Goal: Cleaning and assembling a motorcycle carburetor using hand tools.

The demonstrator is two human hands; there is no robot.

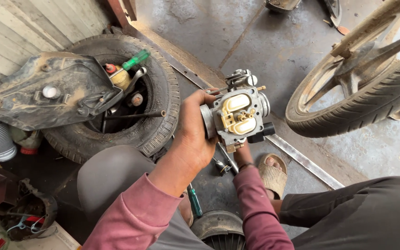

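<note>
Metal part: a grey carburetor [238, 113] with cream floats sat at frame centre, held above the concrete floor [237, 37].
Left hand: the left hand [194, 134] clasped the carburetor's side from 9 o'clock, fingers wrapped round its body.
Right hand: the right hand [243, 156] reached up from 6 o'clock, mostly hidden behind the part; its grip could not be told.
Surroundings: a tyre [160, 92] holding tools lay at 10 o'clock, a motorcycle wheel [362, 92] at 2 o'clock, a green-handled screwdriver [194, 201] at 6 o'clock.
</note>
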